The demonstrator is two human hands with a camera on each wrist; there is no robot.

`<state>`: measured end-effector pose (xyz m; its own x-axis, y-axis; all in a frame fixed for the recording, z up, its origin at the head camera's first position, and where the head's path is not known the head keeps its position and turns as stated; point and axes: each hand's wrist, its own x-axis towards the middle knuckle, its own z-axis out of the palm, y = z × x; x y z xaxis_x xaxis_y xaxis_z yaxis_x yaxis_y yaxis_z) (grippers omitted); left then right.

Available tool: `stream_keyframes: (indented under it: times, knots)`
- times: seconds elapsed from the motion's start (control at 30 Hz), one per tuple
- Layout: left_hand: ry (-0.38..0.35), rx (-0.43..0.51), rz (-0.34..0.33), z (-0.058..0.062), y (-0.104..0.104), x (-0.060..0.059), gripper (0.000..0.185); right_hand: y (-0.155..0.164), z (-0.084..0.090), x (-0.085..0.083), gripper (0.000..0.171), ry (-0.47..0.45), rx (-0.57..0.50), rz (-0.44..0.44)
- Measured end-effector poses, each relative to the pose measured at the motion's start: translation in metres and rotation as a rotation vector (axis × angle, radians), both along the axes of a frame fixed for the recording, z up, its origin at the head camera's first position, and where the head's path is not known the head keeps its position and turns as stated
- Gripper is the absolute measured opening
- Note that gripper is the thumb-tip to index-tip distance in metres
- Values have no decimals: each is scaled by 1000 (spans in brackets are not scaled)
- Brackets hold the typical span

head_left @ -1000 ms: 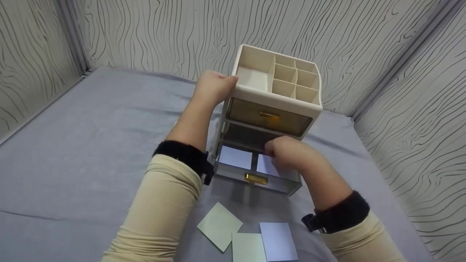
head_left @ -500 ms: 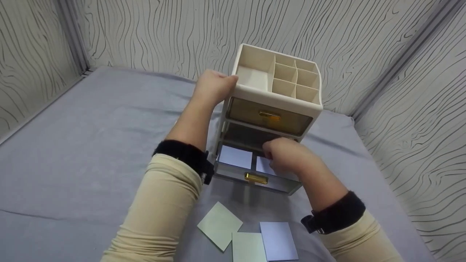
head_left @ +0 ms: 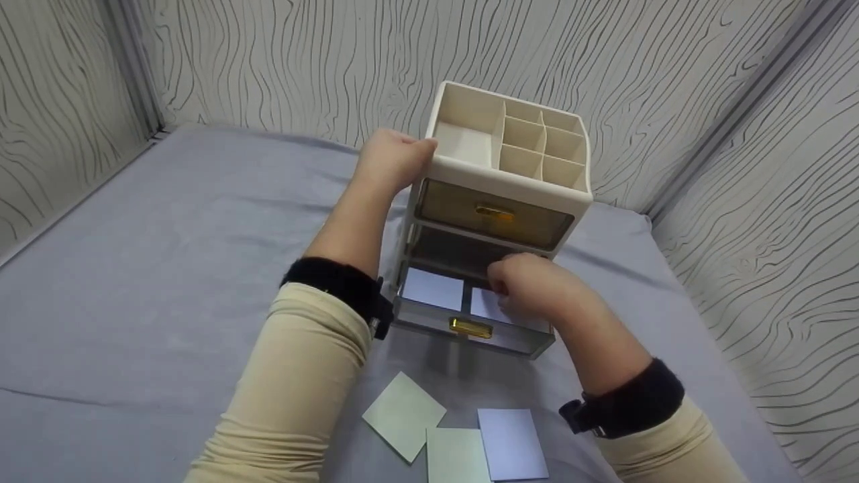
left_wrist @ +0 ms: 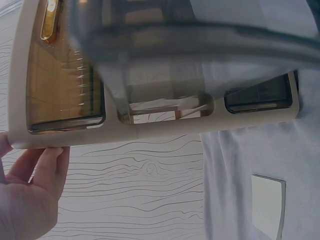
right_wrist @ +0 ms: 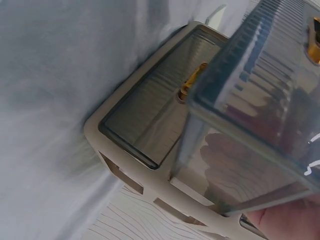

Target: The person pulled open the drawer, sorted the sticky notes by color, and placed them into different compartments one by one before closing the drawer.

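Observation:
My left hand (head_left: 396,161) grips the upper left edge of a cream desktop organizer (head_left: 513,181), with its thumb and fingers at either side of the frame (left_wrist: 75,140) in the left wrist view. The clear middle drawer (head_left: 429,315) stands pulled out. My right hand (head_left: 537,285) reaches into its right compartment with fingers bent down, over a bluish note pad (head_left: 484,305). Through the drawer's clear wall, the right wrist view shows its fingers (right_wrist: 225,160). I cannot tell whether they pinch the pad. Another bluish pad (head_left: 433,288) lies in the left compartment.
Two pale green note pads (head_left: 404,416) (head_left: 458,456) and a bluish one (head_left: 513,444) lie on the grey cloth (head_left: 168,302) before the organizer. An amber top drawer (head_left: 493,213) is closed, as is the bottom drawer (right_wrist: 150,115). Patterned panels (head_left: 302,67) stand behind and at the sides.
My right hand has shifted slightly inside the drawer and covers a little more of the pad there. The left hand keeps its place on the organizer's edge.

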<state>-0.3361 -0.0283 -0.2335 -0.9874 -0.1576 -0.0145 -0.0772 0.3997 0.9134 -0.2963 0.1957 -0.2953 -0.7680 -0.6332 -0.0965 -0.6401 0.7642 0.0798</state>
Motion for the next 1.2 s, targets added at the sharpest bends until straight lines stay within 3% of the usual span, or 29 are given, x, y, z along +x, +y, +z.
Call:
stream_keyframes:
  times: [0.2,0.63,0.87,1.2]
  knots:
    - [-11,-6,-1,0,-1,-1,37,10,7,1,15,32,-98,94]
    - [-3,2,12,0,-3,1,34,22,24,15,14,43,-248,133]
    - [-10,-8,12,1,-2,2,35,25,32,29,10,23,-265,133]
    - [-21,18,2,1,-1,1,35,30,38,58,12,23,-312,242]
